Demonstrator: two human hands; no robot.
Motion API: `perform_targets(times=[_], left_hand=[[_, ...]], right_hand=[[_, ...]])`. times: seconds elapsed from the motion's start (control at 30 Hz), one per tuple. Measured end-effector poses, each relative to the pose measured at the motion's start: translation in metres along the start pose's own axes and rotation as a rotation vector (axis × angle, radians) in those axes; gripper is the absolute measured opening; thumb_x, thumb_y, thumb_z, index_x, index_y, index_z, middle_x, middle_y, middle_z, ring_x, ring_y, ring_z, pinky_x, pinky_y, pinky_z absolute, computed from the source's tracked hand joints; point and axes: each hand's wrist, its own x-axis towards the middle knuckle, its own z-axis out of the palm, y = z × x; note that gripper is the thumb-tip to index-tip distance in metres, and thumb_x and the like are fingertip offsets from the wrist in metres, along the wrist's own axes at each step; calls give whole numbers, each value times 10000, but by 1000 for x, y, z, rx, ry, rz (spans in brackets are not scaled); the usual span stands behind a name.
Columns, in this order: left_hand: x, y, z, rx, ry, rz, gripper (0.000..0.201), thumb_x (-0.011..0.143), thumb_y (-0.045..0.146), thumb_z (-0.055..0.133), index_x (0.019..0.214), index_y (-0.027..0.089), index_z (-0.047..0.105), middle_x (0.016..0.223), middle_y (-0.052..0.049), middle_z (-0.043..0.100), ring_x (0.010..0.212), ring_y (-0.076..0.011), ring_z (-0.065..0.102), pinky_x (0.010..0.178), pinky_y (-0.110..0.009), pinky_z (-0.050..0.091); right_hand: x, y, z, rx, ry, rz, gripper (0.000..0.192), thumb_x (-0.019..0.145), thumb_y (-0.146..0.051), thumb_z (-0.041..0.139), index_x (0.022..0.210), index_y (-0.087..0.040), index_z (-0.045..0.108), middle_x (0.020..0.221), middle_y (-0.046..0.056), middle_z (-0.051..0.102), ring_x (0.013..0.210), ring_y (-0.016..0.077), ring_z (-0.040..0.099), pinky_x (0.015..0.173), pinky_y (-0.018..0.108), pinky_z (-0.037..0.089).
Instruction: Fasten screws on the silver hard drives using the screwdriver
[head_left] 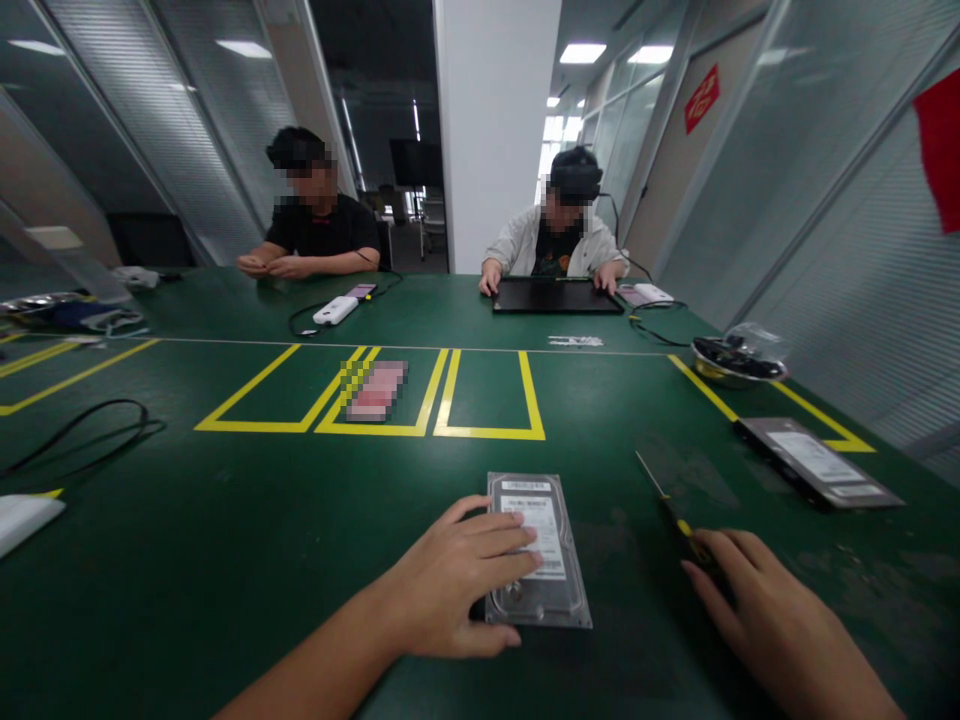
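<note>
The green tabletop (225, 540) carried yellow taped boxes (487, 395) beyond the hard drive (537, 550), which lay flat at the near middle edge, and two people sat at the far side past it, one with hands on a black panel (556, 296). To the right of the hard drive lay a flat grey device (817, 462) and, farther off, a metal bowl (739, 362). The left hand (457, 585) rested spread over the hard drive's left edge, fingers on its label, while the right hand (772, 620), just right of the hard drive, curled loosely over the handle of a screwdriver (671, 505) lying on the tabletop.
</note>
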Motion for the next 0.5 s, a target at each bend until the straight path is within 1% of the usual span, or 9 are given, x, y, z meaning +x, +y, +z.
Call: perform_targets(times=[0.1,0.23,0.37,0.43,0.47,0.5], left_hand=[[0,0,0,-10,14,8,674,797,487,708,1405,281,505,1446,-75,538,1325,-313,490,1178,-536,178],[1,-1,0,-8,12,-2,688,786,486,720,1406,282,502,1455,-72,529,1327,-302,489,1179,-534,176],[1,0,0,-20,15,-16,696,761,466,742,1395,294,512,1451,-67,533,1325,-315,489,1168,-546,198],[1,1,0,-27,12,-22,699,752,459,749,1391,298,515,1451,-68,532,1324,-320,488,1167,-548,198],[1,1,0,-29,9,-25,702,749,458,752,1390,300,516,1454,-69,529,1325,-322,486,1167,-550,195],[1,1,-1,-31,7,-29,706,745,456,754,1391,301,515,1456,-69,526,1326,-324,484,1167,-552,191]], right_hand=[[-3,3,0,-10,-8,-32,411,951,-458,419,1075,-152,664,1013,126,667,771,229,701,608,343,611],[-6,5,2,-16,1,-70,438,947,-485,425,1112,-164,673,1079,137,668,877,252,699,724,383,615],[-4,5,-2,48,21,-81,448,930,-527,454,1113,-181,672,1100,140,674,916,274,698,770,420,610],[-4,15,-5,99,31,-65,399,913,-531,499,1108,-228,670,1087,133,687,899,279,707,774,417,605],[-5,27,-6,123,50,-35,353,902,-522,530,1092,-261,673,1063,128,697,870,280,712,748,407,600],[-6,43,-6,144,47,5,267,890,-497,572,1060,-322,679,1032,120,710,822,266,716,692,374,584]])
